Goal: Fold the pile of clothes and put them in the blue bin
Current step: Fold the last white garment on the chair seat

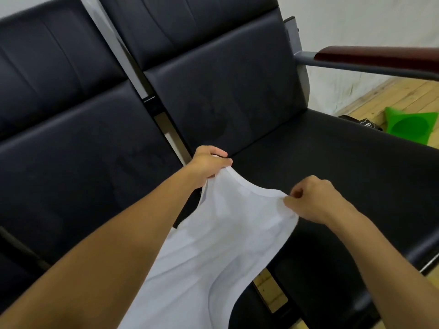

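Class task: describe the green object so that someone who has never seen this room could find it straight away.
Start at the black seat with the wooden armrest on the right. Look past its right edge to the wooden floor. There lies the green cone, tipped on its side, the only bright green thing in view.

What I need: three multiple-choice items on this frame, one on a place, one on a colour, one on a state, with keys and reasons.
1. Where is the green cone?
A. on the wooden floor right of the chair
B. on the black seat
C. in the left hand

2. What colour is the held tank top?
A. blue
B. white
C. black

3. How is the tank top held?
A. lying flat, untouched
B. by one hand only
C. pinched by both hands at the straps

Key:
1 A: it lies on the floor planks past the seat edge.
2 B: the fabric is plainly white.
3 C: the left hand and the right hand each pinch a strap.
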Available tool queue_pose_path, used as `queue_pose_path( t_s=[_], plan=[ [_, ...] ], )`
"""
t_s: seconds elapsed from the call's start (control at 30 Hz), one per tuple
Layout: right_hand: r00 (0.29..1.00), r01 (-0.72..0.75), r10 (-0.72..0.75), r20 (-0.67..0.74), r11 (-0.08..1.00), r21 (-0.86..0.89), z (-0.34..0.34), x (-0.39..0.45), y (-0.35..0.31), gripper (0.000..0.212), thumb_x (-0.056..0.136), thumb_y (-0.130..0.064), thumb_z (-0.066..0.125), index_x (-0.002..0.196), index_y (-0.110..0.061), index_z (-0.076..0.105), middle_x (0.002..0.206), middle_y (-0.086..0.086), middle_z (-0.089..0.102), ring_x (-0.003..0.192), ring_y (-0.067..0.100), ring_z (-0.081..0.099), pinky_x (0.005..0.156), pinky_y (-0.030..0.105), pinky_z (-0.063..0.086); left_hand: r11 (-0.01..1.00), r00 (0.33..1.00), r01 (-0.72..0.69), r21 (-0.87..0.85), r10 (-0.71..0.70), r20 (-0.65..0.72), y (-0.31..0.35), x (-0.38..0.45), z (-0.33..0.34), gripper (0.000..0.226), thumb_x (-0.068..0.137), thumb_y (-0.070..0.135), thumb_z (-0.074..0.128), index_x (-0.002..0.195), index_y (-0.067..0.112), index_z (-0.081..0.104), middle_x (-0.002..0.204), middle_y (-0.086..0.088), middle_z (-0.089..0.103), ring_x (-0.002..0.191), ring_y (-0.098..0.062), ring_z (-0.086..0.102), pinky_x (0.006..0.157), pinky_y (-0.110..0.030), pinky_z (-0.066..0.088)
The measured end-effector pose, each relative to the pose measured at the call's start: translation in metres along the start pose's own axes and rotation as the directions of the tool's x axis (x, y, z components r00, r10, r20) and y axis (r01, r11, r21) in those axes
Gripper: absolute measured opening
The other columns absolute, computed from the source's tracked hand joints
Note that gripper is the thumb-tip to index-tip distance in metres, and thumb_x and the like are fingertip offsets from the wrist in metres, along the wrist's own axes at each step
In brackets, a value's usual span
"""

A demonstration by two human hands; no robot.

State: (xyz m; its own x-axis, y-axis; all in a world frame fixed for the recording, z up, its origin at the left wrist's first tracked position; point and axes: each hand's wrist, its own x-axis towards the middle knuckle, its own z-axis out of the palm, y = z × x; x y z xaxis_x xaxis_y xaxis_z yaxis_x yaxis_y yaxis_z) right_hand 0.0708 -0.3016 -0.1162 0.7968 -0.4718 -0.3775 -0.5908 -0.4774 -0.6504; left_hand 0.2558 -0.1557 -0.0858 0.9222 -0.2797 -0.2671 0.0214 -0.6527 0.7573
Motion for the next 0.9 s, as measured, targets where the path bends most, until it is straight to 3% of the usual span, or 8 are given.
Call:
queue_pose_path(
  t_s=[0.13, 0.3, 0.43, 0.57, 0.67, 0.73, 0.83, 0.9],
  plan=[
    [0.998, 0.025, -0.023, 0.055, 0.999, -0.044, -0.004, -0.005, -0.005, 0.01, 0.094, -0.025, 0.06, 0.1, -0.02, 0.066, 0.092, 0.0, 0.062, 0.079, 0.014, 0.06, 0.063, 0.027, 0.046, 0.887, 0.98, -0.146, 0.438, 0.19, -0.057, 0.003, 0.002, -0.001, 0.019, 0.087, 0.017, 0.074, 0.103, 0.012, 0.065, 0.114, -0.007, 0.057, 0.097, -0.02, 0.056, 0.075, -0.031, 0.049],
    [0.945, 0.241, -0.293, 0.147, 0.925, 0.295, 0.007, -0.041, -0.052, 0.015, 0.094, -0.028, 0.059, 0.087, -0.017, 0.067, 0.084, 0.004, 0.069, 0.077, 0.017, 0.067, 0.072, 0.032, 0.054, 0.961, 0.99, -0.102, 0.257, 0.124, -0.071, 0.002, -0.018, -0.056, 0.006, 0.084, 0.013, 0.073, 0.089, 0.014, 0.07, 0.094, -0.003, 0.063, 0.093, -0.02, 0.063, 0.065, -0.025, 0.053],
    [0.734, 0.491, -0.62, 0.279, 0.767, 0.413, 0.046, -0.079, -0.095, 0.012, 0.092, -0.022, 0.063, 0.087, -0.015, 0.07, 0.081, 0.007, 0.072, 0.065, 0.006, 0.062, 0.064, 0.024, 0.052, 0.978, 0.966, -0.062, 0.199, 0.109, -0.233, -0.055, -0.073, -0.134, 0.033, 0.085, 0.036, 0.075, 0.084, 0.004, 0.069, 0.074, -0.004, 0.064, 0.067, -0.011, 0.057, 0.06, -0.02, 0.045],
    [0.482, 0.373, -0.623, 0.616, 0.782, 0.499, 0.084, -0.097, -0.104, 0.017, 0.098, -0.023, 0.06, 0.106, -0.014, 0.072, 0.101, 0.005, 0.075, 0.087, 0.011, 0.072, 0.08, 0.026, 0.057, 0.928, 0.981, 0.152, 0.34, -0.1, -0.164, -0.155, -0.135, -0.208, 0.049, 0.093, 0.046, 0.058, 0.081, 0.0, 0.07, 0.066, -0.01, 0.073, 0.063, -0.02, 0.07, 0.075, -0.035, 0.057],
    [0.665, 0.567, -0.545, 0.51, 0.813, 0.13, 0.107, -0.08, -0.082, 0.014, 0.098, -0.031, 0.058, 0.097, -0.022, 0.069, 0.099, -0.002, 0.069, 0.087, 0.012, 0.07, 0.083, 0.035, 0.059, 0.815, 0.969, 0.244, 0.525, -0.223, -0.105, -0.206, -0.148, -0.233, 0.037, 0.101, 0.037, 0.051, 0.088, 0.007, 0.069, 0.07, -0.007, 0.075, 0.074, -0.023, 0.074, 0.083, -0.038, 0.058],
    [0.771, 0.54, -0.401, 0.494, 0.823, -0.175, 0.115, -0.076, -0.068, 0.02, 0.094, -0.035, 0.061, 0.11, -0.024, 0.061, 0.113, -0.002, 0.06, 0.099, 0.014, 0.063, 0.09, 0.036, 0.055, 0.766, 0.983, 0.176, 0.618, -0.175, -0.064, -0.221, -0.141, -0.228, 0.021, 0.101, 0.027, 0.051, 0.086, 0.026, 0.067, 0.081, -0.004, 0.075, 0.084, -0.025, 0.072, 0.084, -0.039, 0.057],
    [0.784, 0.446, -0.155, 0.601, 0.814, -0.373, 0.131, -0.084, -0.057, 0.067, 0.085, -0.041, 0.071, 0.142, -0.025, 0.039, 0.141, -0.001, 0.041, 0.125, 0.017, 0.048, 0.101, 0.032, 0.046, 0.671, 0.968, -0.158, 0.725, -0.039, 0.247, -0.221, -0.117, -0.195, 0.05, 0.096, 0.021, 0.053, 0.117, 0.066, 0.044, 0.132, 0.006, 0.057, 0.12, -0.018, 0.057, 0.102, -0.038, 0.048],
    [0.798, 0.482, -0.172, 0.577, 0.758, -0.441, 0.148, -0.087, -0.053, 0.08, 0.081, -0.04, 0.074, 0.146, -0.024, 0.031, 0.141, 0.0, 0.036, 0.127, 0.019, 0.042, 0.1, 0.032, 0.045, 0.551, 0.916, -0.352, 0.757, 0.038, 0.398, -0.205, -0.1, -0.161, 0.061, 0.092, 0.032, 0.05, 0.145, 0.051, 0.027, 0.155, 0.013, 0.027, 0.14, -0.014, 0.034, 0.115, -0.039, 0.034]
  ],
)
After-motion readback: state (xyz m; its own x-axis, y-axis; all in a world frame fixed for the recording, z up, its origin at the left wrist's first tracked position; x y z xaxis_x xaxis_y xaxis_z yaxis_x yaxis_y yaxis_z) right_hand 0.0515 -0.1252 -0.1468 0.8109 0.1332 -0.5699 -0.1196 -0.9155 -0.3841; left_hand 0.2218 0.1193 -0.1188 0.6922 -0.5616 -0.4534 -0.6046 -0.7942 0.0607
